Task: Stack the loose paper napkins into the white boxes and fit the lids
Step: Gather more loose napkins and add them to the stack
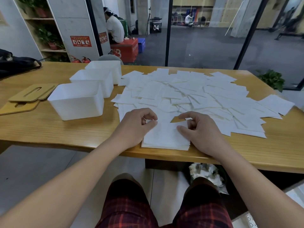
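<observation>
At the lower centre of the frame, a squared-up stack of white paper napkins (166,137) lies near the front edge of the light wooden worktop (49,129). The left hand (136,125) rests at the stack's left side, its fingers curled and pinching the top napkin's upper left corner against the thumb. The right hand (199,129) rests at the stack's right side, its fingers likewise curled, pinching the upper right corner.

Behind the stack, a wide spread of loose white paper napkins (189,94) covers the centre and right of the worktop, overlapping at all angles. At centre left, three open white plastic boxes (77,101) stand in a diagonal row running toward the far edge, each touching the next. Left of the nearest box lie flat wooden lids with slots (31,93), overlapping one another.

In the upper part of the frame, a black cube (156,27) on the floor reads "04". A red poster (81,41) hangs on a grey pillar; its writing is too small to read. A red box (126,50) shows part of a white numeral, seemingly a "3".
</observation>
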The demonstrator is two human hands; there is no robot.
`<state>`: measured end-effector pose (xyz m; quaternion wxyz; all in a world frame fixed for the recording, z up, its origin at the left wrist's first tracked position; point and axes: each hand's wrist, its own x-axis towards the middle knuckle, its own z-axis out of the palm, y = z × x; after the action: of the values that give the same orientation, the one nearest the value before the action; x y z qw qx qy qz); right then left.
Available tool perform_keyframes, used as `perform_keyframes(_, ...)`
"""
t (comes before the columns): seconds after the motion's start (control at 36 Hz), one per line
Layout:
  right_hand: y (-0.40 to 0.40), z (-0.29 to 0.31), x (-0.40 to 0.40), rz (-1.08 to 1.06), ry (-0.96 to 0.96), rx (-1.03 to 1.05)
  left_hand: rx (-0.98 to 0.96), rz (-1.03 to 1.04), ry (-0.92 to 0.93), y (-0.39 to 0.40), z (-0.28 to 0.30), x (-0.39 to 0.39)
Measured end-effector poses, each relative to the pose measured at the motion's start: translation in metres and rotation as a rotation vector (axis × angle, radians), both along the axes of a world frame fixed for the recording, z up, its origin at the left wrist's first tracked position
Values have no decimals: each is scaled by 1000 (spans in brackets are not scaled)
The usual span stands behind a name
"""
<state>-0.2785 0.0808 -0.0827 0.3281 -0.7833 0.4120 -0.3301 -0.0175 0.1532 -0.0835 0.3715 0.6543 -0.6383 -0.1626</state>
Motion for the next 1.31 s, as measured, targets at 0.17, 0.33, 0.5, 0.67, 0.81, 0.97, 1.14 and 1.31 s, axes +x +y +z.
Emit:
perform_keyframes(0.17,1,-4,1,-21,151,-103,5,8,-81,8,-7,1)
perform_keyframes(0.33,-11,6,8,-130,205,-197,-17,-10,-134,11,-12,-1)
perform_keyframes(0.5,-32,9,42,-171,279,-229,-1,-24,-117,12,-14,2)
perform_keyframes(0.67,-43,0,61,-217,378,-192,-16,-27,-67,15,-14,3)
perform_keyframes(0.81,-43,-6,59,-190,324,-146,-36,-17,-65,16,-15,1)
perform_keyframes(0.97,-42,-1,50,-133,161,-88,-52,-1,-56,17,-15,0)
perform_keyframes(1.14,-41,6,32,-100,-80,18,-72,19,-37,17,-15,1)
perform_keyframes(1.31,-44,1,30,-102,-213,126,-104,48,4,17,-13,-1)
